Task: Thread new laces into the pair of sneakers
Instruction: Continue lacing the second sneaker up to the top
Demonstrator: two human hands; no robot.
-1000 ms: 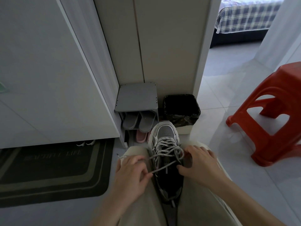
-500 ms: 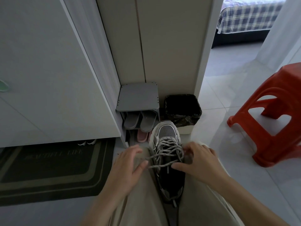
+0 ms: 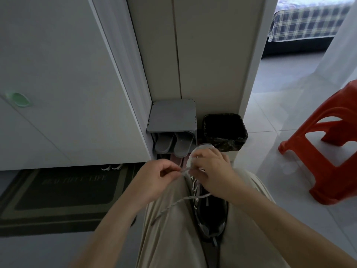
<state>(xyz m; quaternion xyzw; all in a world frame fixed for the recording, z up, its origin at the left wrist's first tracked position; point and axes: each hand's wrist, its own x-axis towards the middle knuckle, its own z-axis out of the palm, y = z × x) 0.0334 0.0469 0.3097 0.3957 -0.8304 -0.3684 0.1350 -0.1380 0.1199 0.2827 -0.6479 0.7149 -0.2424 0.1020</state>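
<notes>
A grey and black sneaker (image 3: pixel 211 213) lies between my knees, toe pointing away from me. A pale lace (image 3: pixel 177 204) trails from its eyelets across my left thigh. My left hand (image 3: pixel 156 180) pinches a short stretch of lace just left of the shoe's front. My right hand (image 3: pixel 211 171) lies over the toe and upper eyelets with fingers curled on the lace there, hiding most of the lacing. The second sneaker is not in sight.
A small grey shoe rack (image 3: pixel 172 117) with grey slippers (image 3: pixel 172 145) stands against the wall ahead, a black-lined bin (image 3: pixel 225 130) beside it. A red plastic stool (image 3: pixel 328 144) is at the right. A dark doormat (image 3: pixel 63 192) lies on the left floor.
Both hands have moved up from the middle eyelets toward the toe and come closer together. A loose lace end now lies across my left thigh.
</notes>
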